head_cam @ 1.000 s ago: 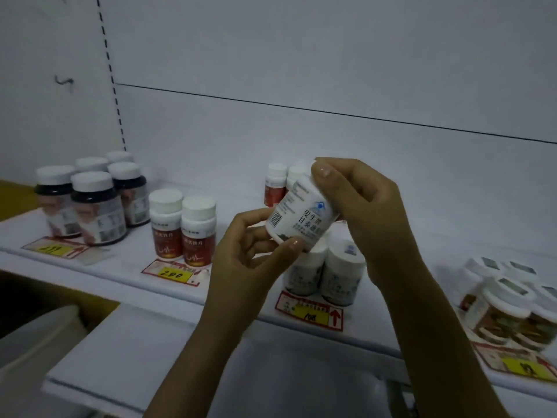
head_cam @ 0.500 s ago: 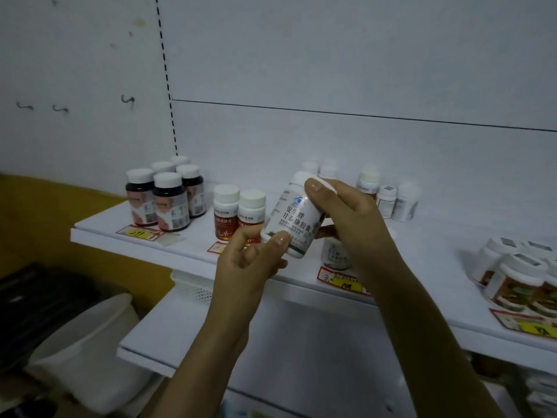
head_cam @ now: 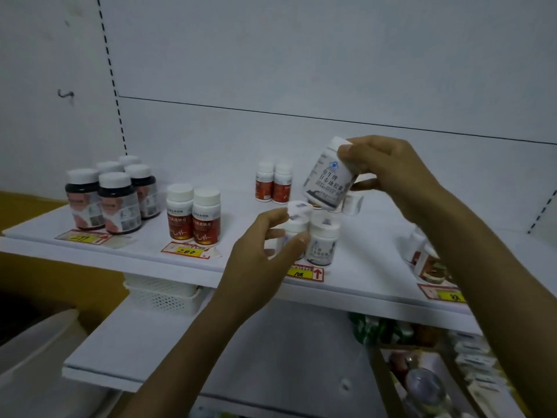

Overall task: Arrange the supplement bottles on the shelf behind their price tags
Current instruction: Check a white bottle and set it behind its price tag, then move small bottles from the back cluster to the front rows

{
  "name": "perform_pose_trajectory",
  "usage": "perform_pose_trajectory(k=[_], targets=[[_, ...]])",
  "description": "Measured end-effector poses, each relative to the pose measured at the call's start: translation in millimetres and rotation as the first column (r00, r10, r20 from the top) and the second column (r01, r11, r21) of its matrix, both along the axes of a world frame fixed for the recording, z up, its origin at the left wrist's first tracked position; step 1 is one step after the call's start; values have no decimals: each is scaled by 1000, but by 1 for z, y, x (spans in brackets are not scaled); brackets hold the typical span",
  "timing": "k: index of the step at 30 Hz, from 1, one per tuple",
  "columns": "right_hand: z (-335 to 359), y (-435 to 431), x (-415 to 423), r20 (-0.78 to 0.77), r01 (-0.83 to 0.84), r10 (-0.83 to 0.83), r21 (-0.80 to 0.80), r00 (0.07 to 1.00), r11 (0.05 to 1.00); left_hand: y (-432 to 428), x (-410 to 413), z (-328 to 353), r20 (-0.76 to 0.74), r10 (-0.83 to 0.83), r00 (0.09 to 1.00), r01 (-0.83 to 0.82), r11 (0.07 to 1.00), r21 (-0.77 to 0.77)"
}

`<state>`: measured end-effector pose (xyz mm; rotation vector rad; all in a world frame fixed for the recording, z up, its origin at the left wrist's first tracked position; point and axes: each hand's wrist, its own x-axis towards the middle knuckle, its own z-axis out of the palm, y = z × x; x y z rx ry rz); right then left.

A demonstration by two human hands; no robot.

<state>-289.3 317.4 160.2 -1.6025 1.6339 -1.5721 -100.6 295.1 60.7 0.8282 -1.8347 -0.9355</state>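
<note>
My right hand [head_cam: 391, 173] grips a white supplement bottle [head_cam: 328, 179] near its cap and holds it tilted above the shelf [head_cam: 144, 251]. Below it, two matching white bottles stand behind the red and yellow price tag marked 108 [head_cam: 305, 273]. My left hand [head_cam: 259, 257] has its thumb and fingers around the left bottle [head_cam: 291, 230] of that pair, which looks blurred. The right bottle [head_cam: 322, 242] of the pair stands free.
Dark bottles [head_cam: 104, 200] stand at the shelf's left, behind a price tag [head_cam: 81, 238]. Two red-labelled bottles [head_cam: 193, 218] stand behind the 200 tag [head_cam: 185, 251], and two smaller ones [head_cam: 272, 182] stand at the back. More bottles [head_cam: 428, 260] sit on the right. A white basket [head_cam: 162, 294] hangs below.
My left hand let go of the held bottle's base and dropped to the left white bottle on the shelf. My right hand carried the held bottle up and to the right.
</note>
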Motion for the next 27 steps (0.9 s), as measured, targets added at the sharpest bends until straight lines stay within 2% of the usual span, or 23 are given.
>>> perform_pose_trajectory(k=[5, 9, 12, 16, 22, 27], targets=[[19, -40, -66, -172, -19, 63, 243, 983, 970, -9, -46, -2, 282, 194, 940, -111, 952, -285], [8, -80, -93, -351, -44, 203, 412, 914, 910, -23, -75, -8, 377, 353, 857, -181, 889, -420], [-14, -104, -96, -432, -60, 328, 526, 840, 849, -31, -91, -8, 403, 451, 796, -266, 860, -436], [-38, -121, -88, -489, -80, 461, 617, 740, 783, -37, -103, -10, 470, 480, 741, -313, 865, -392], [-53, -129, -83, -446, -164, 495, 598, 746, 785, -41, -105, -9, 506, 467, 725, -331, 881, -338], [-48, -135, -89, -451, -149, 506, 621, 735, 769, -48, -102, -10, 525, 460, 717, -310, 884, -350]])
